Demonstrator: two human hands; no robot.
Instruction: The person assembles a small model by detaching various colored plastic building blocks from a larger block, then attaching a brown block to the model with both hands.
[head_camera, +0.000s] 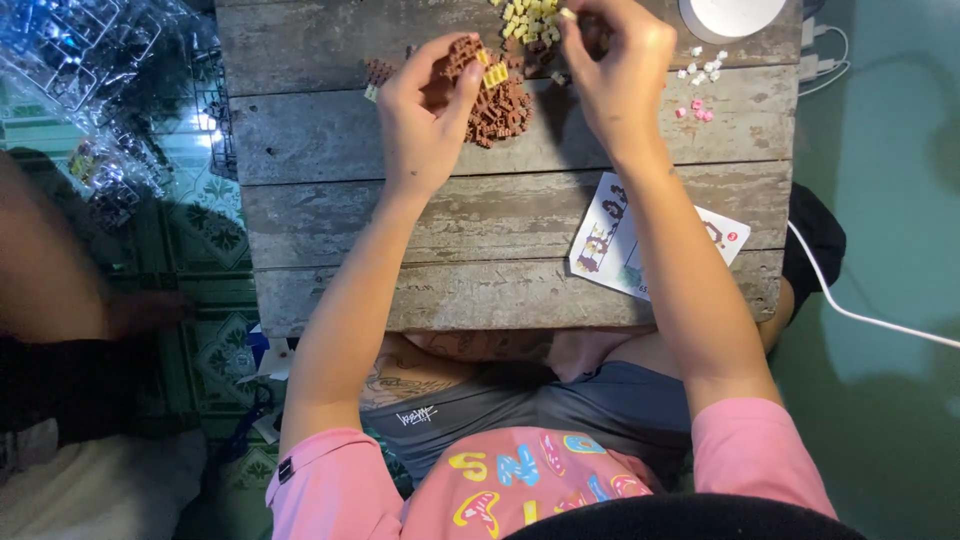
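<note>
The left hand (425, 120) sits over the weathered plank worktop (480, 215), its fingers (470, 75) clamped on a small brown block assembly (470, 55) that carries a yellow piece on its 3 o'clock side; the assembly lies between thumb and forefinger, poking out past the fingertips toward 12 o'clock. Just below it, at about 5 o'clock from those fingertips, a heap of loose brown blocks (500, 115) rests on the boards, touching the edge of the palm. The right hand (620, 70) hovers at 3 o'clock from the left, its fingers (572, 25) pinched together over a scatter of pale yellow blocks (530, 20) near the far edge; they seem closed on a tiny yellow piece at the tips, though it is too small to be sure. At 3 o'clock of the right hand lie a few white blocks (705, 68) and, just under them, pink blocks (697, 110). A white round object (735, 15) stands at the far right corner. A printed instruction sheet (625, 245) lies at 6 o'clock from the right wrist, partly under the forearm.
</note>
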